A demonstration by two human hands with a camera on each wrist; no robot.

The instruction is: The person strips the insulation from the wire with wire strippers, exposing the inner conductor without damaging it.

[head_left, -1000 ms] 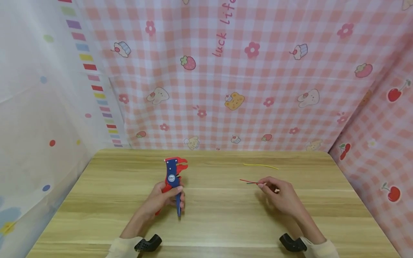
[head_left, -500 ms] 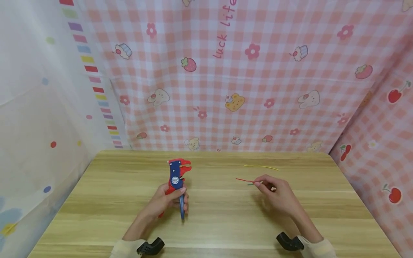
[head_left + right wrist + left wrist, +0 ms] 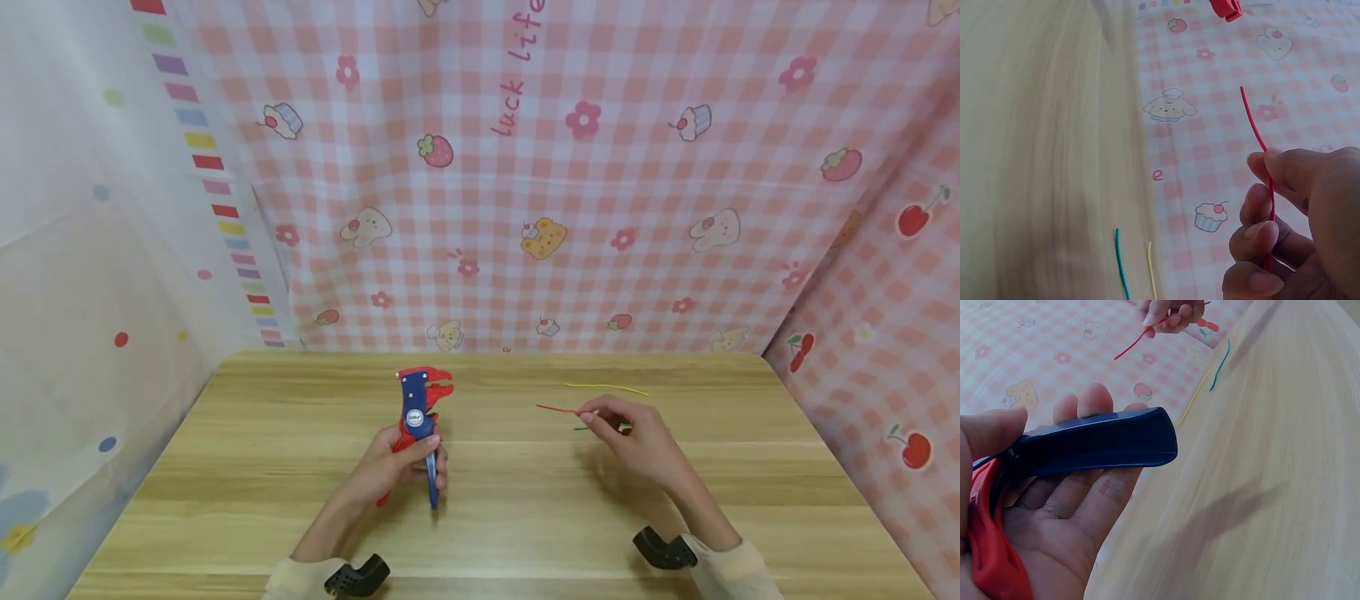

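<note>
My left hand point(image 3: 401, 462) grips a wire stripper point(image 3: 414, 396) with a blue body and red handle and jaws, held upright above the table. In the left wrist view its blue handle point(image 3: 1097, 442) lies across my fingers, the thumb resting on its near end. A thin red wire point(image 3: 557, 408) is pinched between thumb and forefinger of my right hand point(image 3: 637, 433). One end of it points left toward the stripper, apart from it. The right wrist view shows the red wire point(image 3: 1252, 119) running back along the curled fingers. Below that hand a green wire point(image 3: 1219, 365) lies on the table.
A yellow wire point(image 3: 606, 387) lies near the back of the wooden table point(image 3: 495, 533). Behind the table hangs a pink checked cloth point(image 3: 480, 208); other patterned cloths close off the left and right sides. A black wrist mount point(image 3: 358, 575) sits on each forearm.
My left hand has shifted slightly right with the wire stripper. My right hand has moved left and up with the red wire, drawing it away from the green wire.
</note>
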